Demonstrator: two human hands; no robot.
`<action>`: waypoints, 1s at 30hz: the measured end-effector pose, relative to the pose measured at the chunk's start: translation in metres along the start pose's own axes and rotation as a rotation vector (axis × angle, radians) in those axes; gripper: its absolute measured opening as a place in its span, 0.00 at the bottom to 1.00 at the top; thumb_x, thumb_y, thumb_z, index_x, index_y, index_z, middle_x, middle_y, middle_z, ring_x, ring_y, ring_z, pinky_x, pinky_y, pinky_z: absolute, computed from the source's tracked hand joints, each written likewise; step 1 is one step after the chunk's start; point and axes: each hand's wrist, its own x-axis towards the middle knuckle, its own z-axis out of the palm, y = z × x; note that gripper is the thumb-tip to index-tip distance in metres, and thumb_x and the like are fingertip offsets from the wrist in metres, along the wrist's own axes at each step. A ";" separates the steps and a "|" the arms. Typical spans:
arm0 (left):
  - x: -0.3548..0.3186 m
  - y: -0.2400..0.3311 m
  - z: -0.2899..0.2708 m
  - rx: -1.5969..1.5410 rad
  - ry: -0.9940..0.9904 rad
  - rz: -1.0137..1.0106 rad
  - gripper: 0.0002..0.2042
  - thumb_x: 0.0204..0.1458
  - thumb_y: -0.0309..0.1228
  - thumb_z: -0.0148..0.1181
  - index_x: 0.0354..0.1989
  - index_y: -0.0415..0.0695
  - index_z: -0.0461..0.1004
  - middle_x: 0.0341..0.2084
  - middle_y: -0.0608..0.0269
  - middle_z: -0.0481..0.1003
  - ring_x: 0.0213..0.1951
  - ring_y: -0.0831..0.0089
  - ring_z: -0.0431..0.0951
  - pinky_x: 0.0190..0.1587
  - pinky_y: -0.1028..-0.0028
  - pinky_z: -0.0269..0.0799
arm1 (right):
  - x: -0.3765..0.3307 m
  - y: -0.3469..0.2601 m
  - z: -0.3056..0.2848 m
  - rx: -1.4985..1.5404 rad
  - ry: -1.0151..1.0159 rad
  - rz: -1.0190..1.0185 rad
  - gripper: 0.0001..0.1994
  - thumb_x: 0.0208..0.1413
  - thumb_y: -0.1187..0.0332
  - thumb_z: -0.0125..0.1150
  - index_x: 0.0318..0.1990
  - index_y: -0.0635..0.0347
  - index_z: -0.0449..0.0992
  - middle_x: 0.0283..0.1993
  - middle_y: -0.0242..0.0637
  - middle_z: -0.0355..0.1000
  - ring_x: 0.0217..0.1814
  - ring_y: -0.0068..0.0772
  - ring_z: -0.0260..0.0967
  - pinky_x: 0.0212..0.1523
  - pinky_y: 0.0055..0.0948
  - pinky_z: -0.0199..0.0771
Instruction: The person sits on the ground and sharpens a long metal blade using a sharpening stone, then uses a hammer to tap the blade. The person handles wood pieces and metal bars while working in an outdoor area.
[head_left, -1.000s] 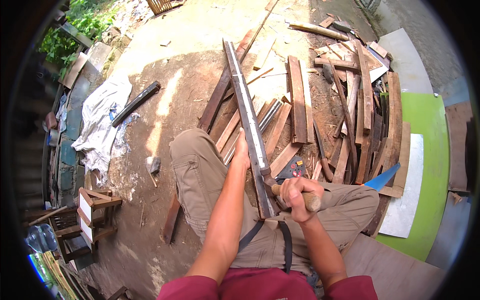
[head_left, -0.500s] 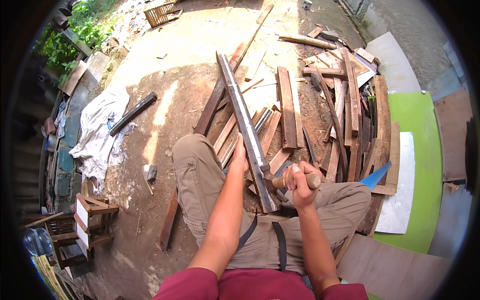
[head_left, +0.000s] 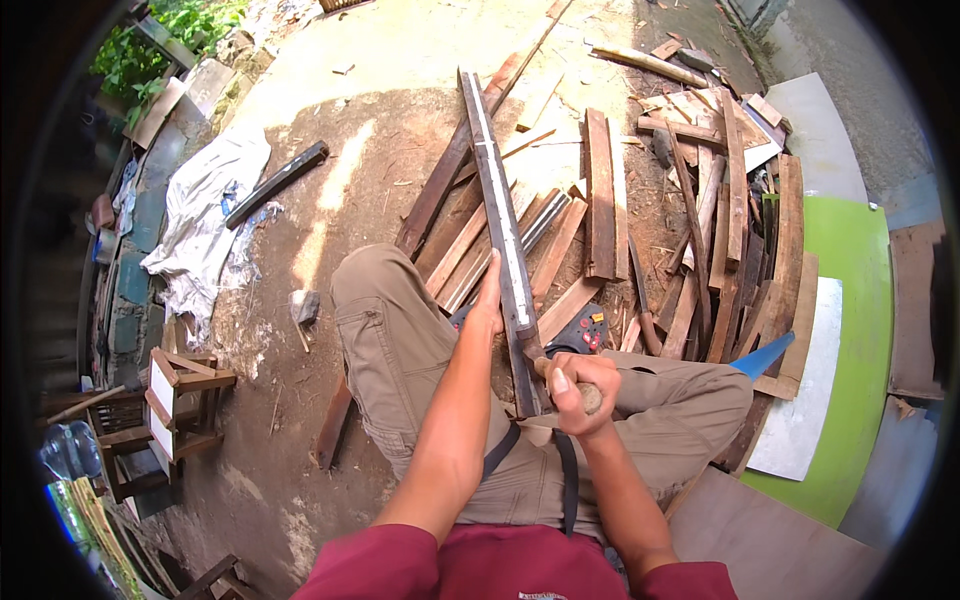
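A long wooden batten [head_left: 488, 170], dark on its side with a pale white strip along its top, slants from between my legs to the far middle. My left hand [head_left: 487, 302] grips its near half from the left side. My right hand [head_left: 583, 385] is closed around a tool's thick round wooden handle [head_left: 592, 399], its butt toward me. The front of the tool meets the near part of the batten; its working end is too hidden to name its kind. The near end of the batten rests by my lap, between my bent legs [head_left: 400, 350].
Wooden pieces [head_left: 600, 200] lie heaped ahead and right. A saw with a blue blade [head_left: 765, 355] sticks out by my right knee, beside green and white boards [head_left: 840, 300]. At left are a white cloth [head_left: 205, 215], a dark block [head_left: 277, 184], a hammer [head_left: 304, 308] and a small wooden frame [head_left: 180, 410].
My right hand has tilted the tool so its handle points more toward me, and moved slightly left and down. My left hand keeps its hold on the batten. The whole view has shifted a little.
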 end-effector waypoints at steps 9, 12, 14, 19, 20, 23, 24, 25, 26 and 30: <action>0.019 -0.021 -0.040 0.319 0.390 -0.041 0.53 0.56 0.77 0.32 0.71 0.35 0.59 0.64 0.37 0.66 0.64 0.51 0.70 0.63 0.50 0.67 | 0.013 0.040 0.008 -0.178 0.113 0.570 0.16 0.55 0.73 0.58 0.17 0.61 0.62 0.15 0.27 0.60 0.17 0.19 0.55 0.19 0.29 0.53; 0.044 -0.023 -0.050 0.266 0.357 0.061 0.55 0.54 0.79 0.29 0.73 0.38 0.57 0.69 0.42 0.61 0.69 0.54 0.63 0.69 0.56 0.58 | 0.073 0.105 -0.026 -0.188 0.236 0.607 0.15 0.56 0.73 0.57 0.18 0.63 0.64 0.16 0.24 0.57 0.20 0.14 0.53 0.20 0.29 0.50; 0.051 -0.027 -0.055 0.217 0.387 -0.119 0.49 0.54 0.78 0.28 0.58 0.40 0.66 0.46 0.48 0.69 0.45 0.58 0.70 0.47 0.59 0.68 | 0.069 0.108 -0.045 -0.376 0.280 0.549 0.15 0.55 0.74 0.57 0.18 0.62 0.63 0.17 0.23 0.53 0.21 0.12 0.50 0.20 0.27 0.47; 0.050 -0.028 -0.053 0.108 0.253 0.005 0.48 0.55 0.78 0.24 0.44 0.40 0.75 0.22 0.52 0.75 0.22 0.61 0.78 0.27 0.61 0.78 | 0.096 0.088 -0.079 -0.003 0.340 0.527 0.18 0.62 0.72 0.54 0.18 0.58 0.64 0.15 0.25 0.58 0.15 0.16 0.53 0.17 0.26 0.51; 0.049 -0.024 -0.052 0.110 0.229 0.026 0.49 0.55 0.78 0.24 0.45 0.40 0.75 0.23 0.51 0.75 0.23 0.60 0.78 0.27 0.60 0.78 | 0.099 0.080 -0.082 -0.015 0.357 0.537 0.17 0.62 0.71 0.53 0.18 0.56 0.61 0.15 0.27 0.56 0.15 0.19 0.51 0.18 0.26 0.52; 0.044 -0.015 -0.042 0.131 0.208 0.082 0.50 0.54 0.79 0.22 0.46 0.39 0.74 0.25 0.49 0.75 0.24 0.58 0.78 0.29 0.59 0.78 | 0.093 0.050 -0.082 0.065 0.370 0.463 0.17 0.61 0.73 0.52 0.18 0.57 0.61 0.15 0.28 0.55 0.14 0.20 0.50 0.19 0.26 0.53; 0.040 -0.014 -0.038 0.170 0.216 0.090 0.50 0.54 0.79 0.22 0.47 0.39 0.74 0.26 0.49 0.75 0.25 0.58 0.78 0.29 0.58 0.79 | 0.088 0.041 -0.080 0.123 0.364 0.428 0.17 0.61 0.74 0.53 0.17 0.58 0.63 0.15 0.27 0.55 0.15 0.19 0.50 0.18 0.26 0.52; 0.037 -0.010 -0.033 0.133 0.183 0.092 0.51 0.54 0.79 0.22 0.47 0.38 0.73 0.27 0.48 0.75 0.25 0.58 0.78 0.30 0.58 0.79 | 0.083 0.033 -0.078 0.112 0.360 0.390 0.17 0.60 0.74 0.52 0.17 0.58 0.62 0.15 0.27 0.55 0.15 0.19 0.50 0.18 0.26 0.53; 0.034 -0.007 -0.029 0.131 0.162 0.097 0.51 0.54 0.79 0.22 0.48 0.38 0.72 0.27 0.48 0.75 0.26 0.58 0.78 0.30 0.58 0.79 | 0.074 0.023 -0.077 0.120 0.347 0.344 0.17 0.60 0.74 0.52 0.17 0.58 0.61 0.15 0.28 0.55 0.15 0.20 0.50 0.19 0.26 0.53; 0.026 0.001 -0.013 0.118 0.091 0.134 0.46 0.58 0.75 0.24 0.43 0.39 0.72 0.27 0.49 0.75 0.27 0.57 0.78 0.32 0.56 0.79 | 0.039 -0.001 -0.067 0.173 0.304 0.136 0.17 0.59 0.75 0.48 0.17 0.60 0.58 0.15 0.30 0.55 0.15 0.21 0.48 0.20 0.25 0.54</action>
